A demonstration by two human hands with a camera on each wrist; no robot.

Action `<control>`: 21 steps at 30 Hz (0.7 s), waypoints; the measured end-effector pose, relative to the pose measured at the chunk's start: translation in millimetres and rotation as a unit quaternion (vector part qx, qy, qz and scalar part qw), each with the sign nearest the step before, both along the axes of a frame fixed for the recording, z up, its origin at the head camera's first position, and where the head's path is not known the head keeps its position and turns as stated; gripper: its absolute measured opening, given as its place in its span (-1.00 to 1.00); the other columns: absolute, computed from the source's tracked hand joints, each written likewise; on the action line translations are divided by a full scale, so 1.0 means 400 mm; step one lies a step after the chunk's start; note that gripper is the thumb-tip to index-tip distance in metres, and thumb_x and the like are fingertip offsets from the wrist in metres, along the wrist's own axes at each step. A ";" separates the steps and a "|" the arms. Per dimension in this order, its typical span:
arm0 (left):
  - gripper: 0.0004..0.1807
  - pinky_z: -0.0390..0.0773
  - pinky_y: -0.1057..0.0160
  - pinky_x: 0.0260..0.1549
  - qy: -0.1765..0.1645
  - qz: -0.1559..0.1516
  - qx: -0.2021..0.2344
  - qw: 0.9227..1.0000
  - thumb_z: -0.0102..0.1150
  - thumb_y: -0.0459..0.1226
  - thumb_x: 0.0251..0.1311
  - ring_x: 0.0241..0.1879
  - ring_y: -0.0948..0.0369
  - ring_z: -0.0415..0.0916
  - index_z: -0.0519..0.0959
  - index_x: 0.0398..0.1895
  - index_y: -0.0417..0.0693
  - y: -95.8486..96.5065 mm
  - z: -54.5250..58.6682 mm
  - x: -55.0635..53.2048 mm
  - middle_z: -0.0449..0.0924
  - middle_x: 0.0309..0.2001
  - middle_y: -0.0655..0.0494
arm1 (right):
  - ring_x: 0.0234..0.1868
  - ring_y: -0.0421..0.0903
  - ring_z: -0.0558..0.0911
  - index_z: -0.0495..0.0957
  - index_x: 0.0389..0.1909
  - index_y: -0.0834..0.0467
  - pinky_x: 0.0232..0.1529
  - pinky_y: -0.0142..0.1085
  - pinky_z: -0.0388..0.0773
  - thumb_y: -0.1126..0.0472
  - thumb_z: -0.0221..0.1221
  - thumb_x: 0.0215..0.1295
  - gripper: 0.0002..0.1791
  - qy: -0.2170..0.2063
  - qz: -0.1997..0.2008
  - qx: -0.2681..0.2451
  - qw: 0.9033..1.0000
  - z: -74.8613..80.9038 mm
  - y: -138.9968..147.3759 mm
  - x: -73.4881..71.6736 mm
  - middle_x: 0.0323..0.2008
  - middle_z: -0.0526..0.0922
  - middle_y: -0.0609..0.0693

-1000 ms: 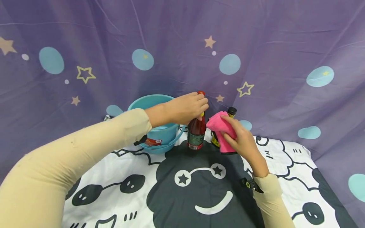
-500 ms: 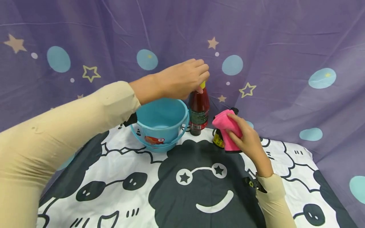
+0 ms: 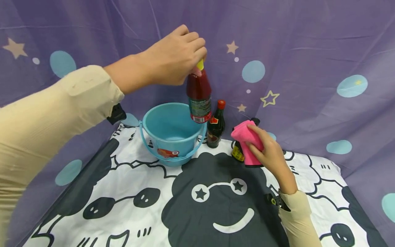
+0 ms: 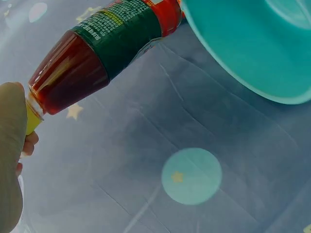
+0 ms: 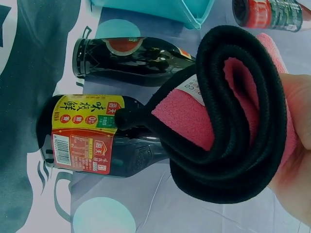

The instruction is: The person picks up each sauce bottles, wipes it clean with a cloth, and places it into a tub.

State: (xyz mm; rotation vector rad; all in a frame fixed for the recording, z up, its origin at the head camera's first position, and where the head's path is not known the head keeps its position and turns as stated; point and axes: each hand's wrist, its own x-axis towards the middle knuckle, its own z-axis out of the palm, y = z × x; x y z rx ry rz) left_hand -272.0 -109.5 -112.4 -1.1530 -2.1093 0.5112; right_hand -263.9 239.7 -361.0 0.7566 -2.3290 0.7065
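Observation:
My left hand [image 3: 176, 56] grips a bottle of red sauce [image 3: 199, 94] by its yellow neck, holding it upright in the air beside the right rim of a blue bucket [image 3: 172, 137]. In the left wrist view the red sauce bottle [image 4: 73, 73] shows a green label, near the bucket's rim [image 4: 228, 68]. My right hand [image 3: 266, 147] pinches a folded pink cloth [image 3: 250, 142] with black edging. Behind the cloth stands a dark bottle with a yellow label [image 3: 237, 152], partly hidden; the right wrist view shows this soy sauce bottle [image 5: 82, 136] more fully.
A dark bottle with a red cap [image 3: 216, 127] stands right of the bucket, near the purple star-patterned curtain [image 3: 293, 51] at the back. A white and dark grey cartoon-printed cloth [image 3: 191, 216] covers the surface.
My left hand has lifted the red sauce bottle off the surface and carried it up and leftward to the bucket's rim, uncovering the red-capped bottle. The right hand stays nearly still with the cloth.

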 end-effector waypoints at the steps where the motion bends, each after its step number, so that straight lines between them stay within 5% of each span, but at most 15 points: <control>1: -0.63 0.38 -0.08 -0.05 0.006 0.005 -0.005 1.000 0.11 -0.18 0.45 -0.12 -0.15 0.41 0.49 -0.09 -0.44 -0.005 0.001 0.000 0.52 -0.19 -0.26 | 0.08 0.24 0.62 0.43 0.37 0.10 0.09 0.21 0.56 0.36 0.43 0.15 -0.27 0.001 0.000 0.001 1.000 0.002 0.001 0.000 0.17 0.61 0.27; 7: -0.66 0.38 -0.07 -0.08 -0.008 -0.001 -0.019 1.000 0.13 -0.21 0.43 -0.17 -0.15 0.42 0.49 -0.17 -0.44 -0.035 -0.017 -0.021 0.52 -0.24 -0.26 | 0.04 0.23 0.62 0.43 0.38 0.09 0.05 0.20 0.57 0.37 0.42 0.16 -0.27 0.007 -0.002 -0.002 1.000 0.009 0.008 -0.004 0.15 0.61 0.28; 21: -0.66 0.40 -0.04 -0.13 -0.075 -0.010 -0.042 0.996 0.19 -0.17 0.41 -0.23 -0.12 0.42 0.50 -0.27 -0.35 -0.083 -0.122 -0.091 0.49 -0.32 -0.20 | 0.10 0.22 0.62 0.44 0.38 0.07 0.11 0.19 0.55 0.37 0.43 0.14 -0.26 0.011 0.000 -0.007 1.000 -0.006 0.003 0.005 0.16 0.61 0.26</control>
